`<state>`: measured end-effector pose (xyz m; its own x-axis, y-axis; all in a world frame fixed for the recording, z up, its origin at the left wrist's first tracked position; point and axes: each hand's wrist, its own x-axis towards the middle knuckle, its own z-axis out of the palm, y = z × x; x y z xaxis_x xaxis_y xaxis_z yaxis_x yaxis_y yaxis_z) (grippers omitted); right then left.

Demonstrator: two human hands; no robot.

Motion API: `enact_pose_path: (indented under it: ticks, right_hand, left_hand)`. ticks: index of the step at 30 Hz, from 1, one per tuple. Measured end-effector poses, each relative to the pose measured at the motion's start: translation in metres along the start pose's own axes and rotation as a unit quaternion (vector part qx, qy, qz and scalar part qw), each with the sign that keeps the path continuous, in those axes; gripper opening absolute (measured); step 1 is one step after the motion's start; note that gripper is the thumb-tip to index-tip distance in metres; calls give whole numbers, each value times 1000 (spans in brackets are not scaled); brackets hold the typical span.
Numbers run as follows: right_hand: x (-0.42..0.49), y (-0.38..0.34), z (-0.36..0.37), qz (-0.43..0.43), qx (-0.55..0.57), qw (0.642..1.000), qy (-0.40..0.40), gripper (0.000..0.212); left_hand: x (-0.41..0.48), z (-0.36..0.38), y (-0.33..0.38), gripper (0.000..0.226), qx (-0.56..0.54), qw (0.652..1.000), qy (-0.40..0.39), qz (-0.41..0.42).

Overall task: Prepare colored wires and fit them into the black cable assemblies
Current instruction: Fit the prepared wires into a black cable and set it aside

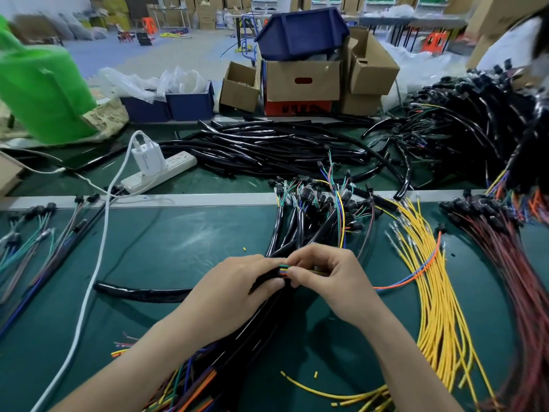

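My left hand [234,288] is curled round the black sleeve [261,282] end, over the mat [193,248] centre. My right hand [329,278] pinches the coloured wires [283,269] at its mouth. I judge the wires light and limp: grip near their tips, or they buckle.

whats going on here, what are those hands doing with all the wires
A person is assembling cables at a green bench. The left hand grips the end of a black cable, and the right hand pinches the colored wires poking out of that end. Loose yellow wires and dark red wires lie to the right, with a pile of black tubes behind.
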<state>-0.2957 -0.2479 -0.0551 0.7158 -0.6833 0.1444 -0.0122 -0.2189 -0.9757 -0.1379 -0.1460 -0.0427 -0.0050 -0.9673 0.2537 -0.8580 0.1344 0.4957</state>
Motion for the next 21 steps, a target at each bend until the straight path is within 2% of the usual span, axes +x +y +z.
enact_pose_path:
  ticks: [2, 7, 9, 11, 14, 18, 19, 21]
  right_hand:
    - [0, 0, -1, -5, 14, 1000, 0, 16]
    - [0, -1, -6, -20, 64, 997, 31, 13]
    - [0, -3, -10, -37, 92, 994, 48, 9]
    - [0, -3, -12, -51, 118, 991, 47, 2]
    - [-1, -5, -13, -62, 143, 987, 39, 17]
    - [-2, -9, -15, -69, 177, 981, 29, 15]
    - [-3, -9, -15, -69, 178, 981, 31, 13]
    - [-3, -9, -15, -70, 175, 982, 32, 10]
  left_hand:
    - [1, 1, 1, 34, -25, 999, 27, -25]
    - [1, -3, 2, 23, -72, 994, 55, -59]
    - [2, -7, 1, 25, -146, 982, 70, -94]
    - [6, -12, 6, 24, -244, 963, 45, -103]
    - [14, -18, 13, 18, -366, 924, -29, -108]
    - [25, -23, 14, 31, -531, 817, -123, -188]
    - [28, -23, 14, 33, -550, 797, -140, -207]
    - [30, -20, 14, 33, -559, 782, -160, -227]
